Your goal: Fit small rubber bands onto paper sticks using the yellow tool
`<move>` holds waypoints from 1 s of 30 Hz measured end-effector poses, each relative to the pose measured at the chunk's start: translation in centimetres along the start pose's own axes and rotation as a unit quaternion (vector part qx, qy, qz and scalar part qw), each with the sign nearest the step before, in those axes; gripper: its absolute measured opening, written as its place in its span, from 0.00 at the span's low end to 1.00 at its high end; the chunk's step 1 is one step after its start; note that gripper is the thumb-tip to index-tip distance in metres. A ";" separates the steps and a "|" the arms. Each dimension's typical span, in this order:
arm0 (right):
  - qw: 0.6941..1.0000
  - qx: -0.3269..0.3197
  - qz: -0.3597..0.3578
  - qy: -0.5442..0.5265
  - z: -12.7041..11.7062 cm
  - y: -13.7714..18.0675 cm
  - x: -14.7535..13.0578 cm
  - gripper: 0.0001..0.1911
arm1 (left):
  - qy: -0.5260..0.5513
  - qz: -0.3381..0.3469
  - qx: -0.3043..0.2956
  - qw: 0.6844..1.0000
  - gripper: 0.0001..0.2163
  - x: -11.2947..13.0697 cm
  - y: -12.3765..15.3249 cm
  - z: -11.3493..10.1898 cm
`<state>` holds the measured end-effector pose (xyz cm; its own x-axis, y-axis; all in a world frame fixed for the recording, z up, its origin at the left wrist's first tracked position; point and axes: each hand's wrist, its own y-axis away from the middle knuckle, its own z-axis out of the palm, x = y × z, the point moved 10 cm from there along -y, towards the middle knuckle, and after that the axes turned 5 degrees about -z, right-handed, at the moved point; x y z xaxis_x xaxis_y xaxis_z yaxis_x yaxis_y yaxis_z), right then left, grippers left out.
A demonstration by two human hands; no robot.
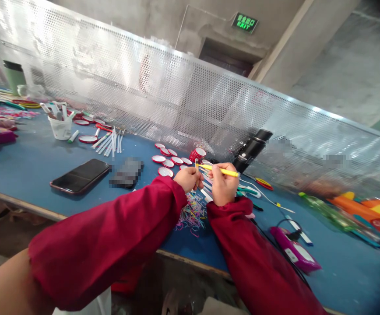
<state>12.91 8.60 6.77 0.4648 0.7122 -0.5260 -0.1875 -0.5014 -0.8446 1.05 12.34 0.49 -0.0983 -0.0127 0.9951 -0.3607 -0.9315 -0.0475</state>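
My right hand (223,186) grips a yellow pen (226,171), its tip pointing left. My left hand (187,178) pinches a small pale stick (196,166) with a greyish top, held upright. The pen's tip is at the stick or just beside it; I cannot tell whether they touch. Below my hands lies a heap of thin multicoloured strips (194,215). Past my left hand sit several red-rimmed round pieces with white faces (165,172), with a short stack of them (198,154) behind. White strips (206,183) lie partly hidden between my hands.
A phone (81,176) and a second dark device (127,173) lie left. Beyond them are a white cup of pens (60,127) and a fan of white sticks (111,142). A black cylinder (251,151) leans by the perforated metal screen (177,96). A purple box (294,250) with cable lies right.
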 end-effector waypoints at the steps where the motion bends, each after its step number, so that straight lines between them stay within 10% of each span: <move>1: 1.000 0.002 0.001 -0.004 0.0 0.0 0.0 0.10 | -0.001 -0.001 0.000 1.000 0.13 0.1 0.1 0.0; 30: 1.000 0.013 -0.016 -0.001 0.0 -0.1 -0.3 0.10 | -0.025 -0.025 -0.004 0.999 0.12 -0.1 0.2 0.1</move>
<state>12.81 8.46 7.03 0.4688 0.7289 -0.4988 -0.1954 -0.4652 -0.8634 1.06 12.08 0.36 -0.0326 0.0155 0.9993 -0.3716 -0.9284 0.0023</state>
